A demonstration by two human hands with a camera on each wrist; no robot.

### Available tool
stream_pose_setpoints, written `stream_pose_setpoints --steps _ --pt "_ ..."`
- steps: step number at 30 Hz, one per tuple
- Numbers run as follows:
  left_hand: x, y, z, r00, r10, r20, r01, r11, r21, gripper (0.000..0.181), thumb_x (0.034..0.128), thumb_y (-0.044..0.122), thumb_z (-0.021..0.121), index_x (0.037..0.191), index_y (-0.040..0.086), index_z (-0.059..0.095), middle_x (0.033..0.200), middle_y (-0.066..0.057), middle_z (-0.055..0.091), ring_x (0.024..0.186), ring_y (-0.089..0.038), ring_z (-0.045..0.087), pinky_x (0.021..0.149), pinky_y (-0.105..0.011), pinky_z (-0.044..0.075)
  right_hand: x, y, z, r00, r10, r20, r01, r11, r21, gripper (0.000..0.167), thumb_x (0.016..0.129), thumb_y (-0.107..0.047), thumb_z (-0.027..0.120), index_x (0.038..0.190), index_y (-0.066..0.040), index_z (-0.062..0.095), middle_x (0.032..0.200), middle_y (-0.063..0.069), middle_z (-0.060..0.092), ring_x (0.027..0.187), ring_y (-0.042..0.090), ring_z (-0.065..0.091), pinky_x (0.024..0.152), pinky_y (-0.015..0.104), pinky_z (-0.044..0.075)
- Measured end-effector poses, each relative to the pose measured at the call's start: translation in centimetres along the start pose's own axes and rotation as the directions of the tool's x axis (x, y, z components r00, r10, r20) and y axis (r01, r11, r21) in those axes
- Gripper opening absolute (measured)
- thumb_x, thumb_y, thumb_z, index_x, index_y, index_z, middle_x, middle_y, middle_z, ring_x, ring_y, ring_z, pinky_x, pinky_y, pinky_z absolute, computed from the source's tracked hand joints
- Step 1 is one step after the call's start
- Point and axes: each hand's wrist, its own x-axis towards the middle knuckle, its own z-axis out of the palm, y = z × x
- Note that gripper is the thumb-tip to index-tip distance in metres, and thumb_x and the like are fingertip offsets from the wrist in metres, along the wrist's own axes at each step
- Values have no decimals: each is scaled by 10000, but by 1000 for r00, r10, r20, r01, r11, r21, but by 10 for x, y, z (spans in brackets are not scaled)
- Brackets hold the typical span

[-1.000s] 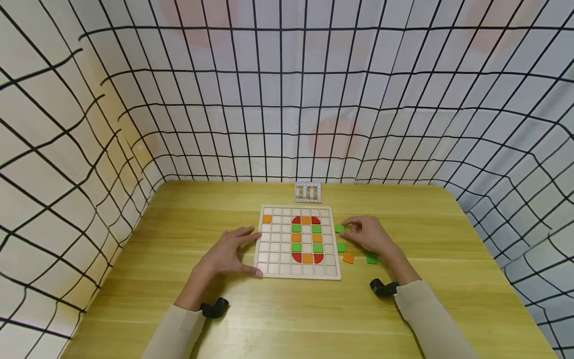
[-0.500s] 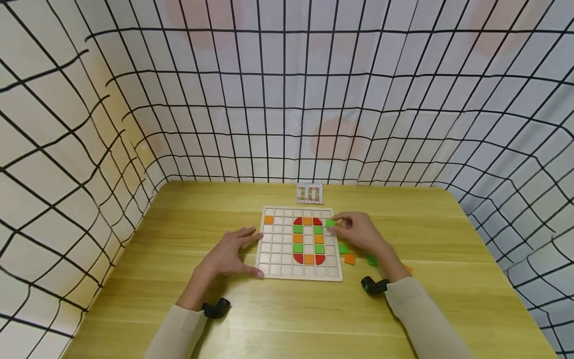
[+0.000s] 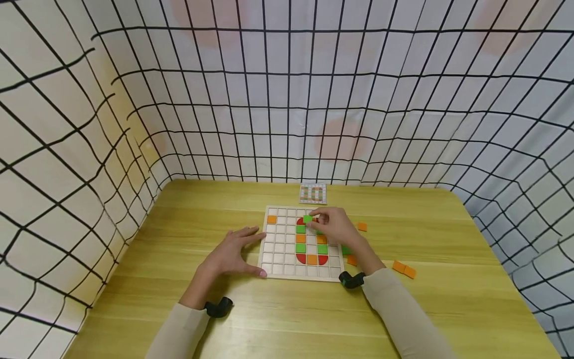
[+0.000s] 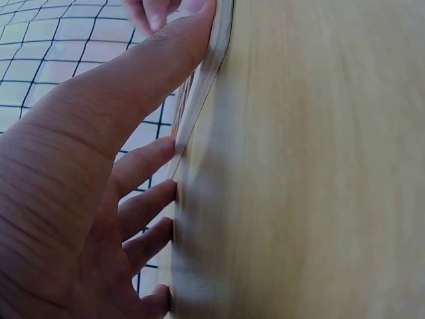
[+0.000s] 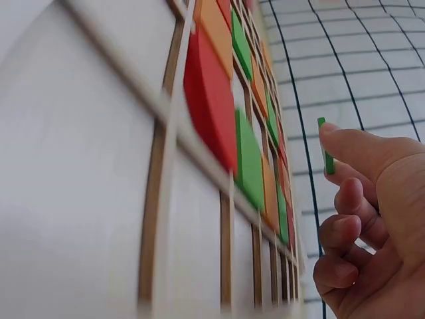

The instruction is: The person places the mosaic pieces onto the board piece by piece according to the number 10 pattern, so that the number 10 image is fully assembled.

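A pale gridded board lies on the table. Red rounded corner pieces and green and orange squares form an upright ring on its right half; a lone orange tile sits near the upper left corner. My right hand pinches a green square tile between thumb and index finger, above the ring's upper part, hiding some pieces. In the right wrist view this green tile is edge-on, apart from the board. My left hand touches the board's left edge, thumb and fingers spread.
A small printed pattern card lies behind the board. To the right are loose tiles: an orange tile, a partly hidden green tile, and two touching orange tiles. Black grid netting encloses the table's back and sides.
My right hand has carried the green tile leftward from beside the board to above the ring. Orange tiles at the right have come into view. My left hand stays at the board's edge.
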Motion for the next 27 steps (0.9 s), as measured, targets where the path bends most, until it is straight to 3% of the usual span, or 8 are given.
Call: stream_pose_setpoints --steps 4,10,17,27 --pt "2 2 0 1000 8 5 -8 1000 -2 1086 623 704 884 1539 260 507 1660 -74 381 1567 -367 276 1258 -683 143 8 -8 13 1000 -6 -4 6 1000 3 294 934 -293 784 1178 -130 761 726 10 603 604 166 476 552 259 386" --pt "3 1 0 1000 4 8 -4 1000 -1 1091 620 723 874 1540 266 506 1660 -70 383 1571 -364 268 1253 -691 147 20 -19 29 1000 6 12 -6 1000 -10 305 929 -310 785 1183 -142 760 686 3 571 592 150 454 587 283 393" --pt "2 -1 -1 1000 4 8 -4 1000 -1 1099 615 736 868 1541 269 503 1662 -69 379 1574 -355 262 1260 -680 138 29 -29 43 1000 20 7 -19 998 -59 294 937 -325 769 1181 -161 767 671 -16 583 540 128 456 558 282 393" --pt "1 -1 0 1000 -1 4 1 1000 -4 1092 612 730 874 1535 271 512 1660 -68 383 1572 -354 268 1264 -673 129 38 -36 55 998 56 13 -53 984 -172 323 931 -366 763 1203 -193 773 626 -30 558 473 106 443 433 238 302"
